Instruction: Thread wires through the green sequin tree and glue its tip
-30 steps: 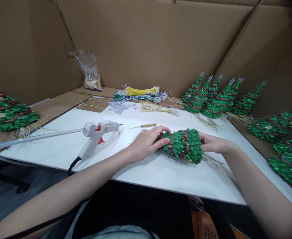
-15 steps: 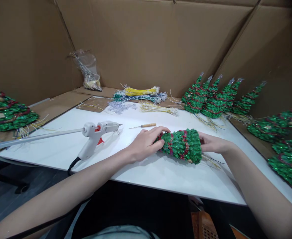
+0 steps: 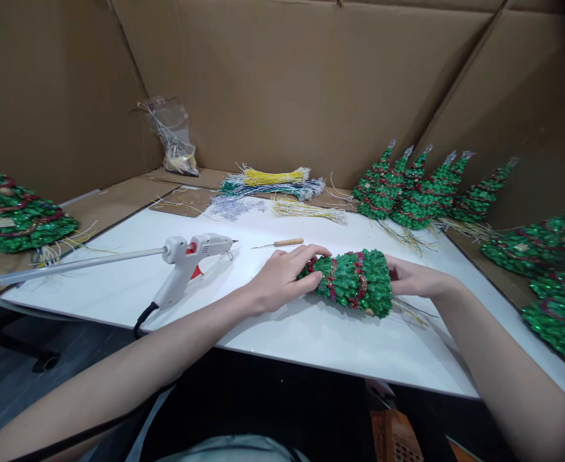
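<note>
The green tree (image 3: 352, 282) lies on its side on the white tabletop (image 3: 306, 343), right of centre, its narrow end to the left and its broad base to the right. A strip of white surface runs between it and the table's front edge; behind it, more white reaches back to the bundled wires (image 3: 275, 176) near the cardboard wall (image 3: 335, 96). On the left, the glue gun (image 3: 181, 269) stands well apart from the tree, with the wooden-handled awl (image 3: 289, 242) just behind the left hand (image 3: 289, 279). That hand is curled around the narrow end, thumb and fingers holding it. The right hand (image 3: 412, 277) is at the base, its fingertips hidden, so I cannot tell their grip. The tree is a ruffled, glossy cone ringed by bumpy red garlands; thin, pale wires (image 3: 410, 311) trail from its base.
</note>
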The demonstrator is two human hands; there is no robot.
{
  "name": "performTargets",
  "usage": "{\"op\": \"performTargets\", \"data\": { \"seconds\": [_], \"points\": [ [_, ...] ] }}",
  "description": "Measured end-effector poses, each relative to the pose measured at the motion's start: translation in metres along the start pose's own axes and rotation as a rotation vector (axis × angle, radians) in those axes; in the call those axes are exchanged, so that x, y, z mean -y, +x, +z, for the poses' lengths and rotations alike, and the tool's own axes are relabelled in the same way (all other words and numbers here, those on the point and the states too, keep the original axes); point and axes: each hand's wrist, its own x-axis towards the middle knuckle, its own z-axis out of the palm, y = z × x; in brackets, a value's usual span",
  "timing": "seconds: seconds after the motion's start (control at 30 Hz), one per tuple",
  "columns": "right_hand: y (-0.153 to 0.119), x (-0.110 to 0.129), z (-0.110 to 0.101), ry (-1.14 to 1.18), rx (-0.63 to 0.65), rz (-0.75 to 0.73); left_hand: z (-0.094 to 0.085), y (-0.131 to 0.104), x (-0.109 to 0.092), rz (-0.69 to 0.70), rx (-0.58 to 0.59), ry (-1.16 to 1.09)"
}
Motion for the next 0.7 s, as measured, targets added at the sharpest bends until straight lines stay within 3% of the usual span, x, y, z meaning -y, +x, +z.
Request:
{"op": "performTargets", "data": {
  "seconds": [0.7],
  "points": [
    [-0.0018,0.0020,-0.0013,0.014,0.019,0.013,-0.0022,-0.0005,-0.0010,0.008,0.014,0.011]
  ]
}}
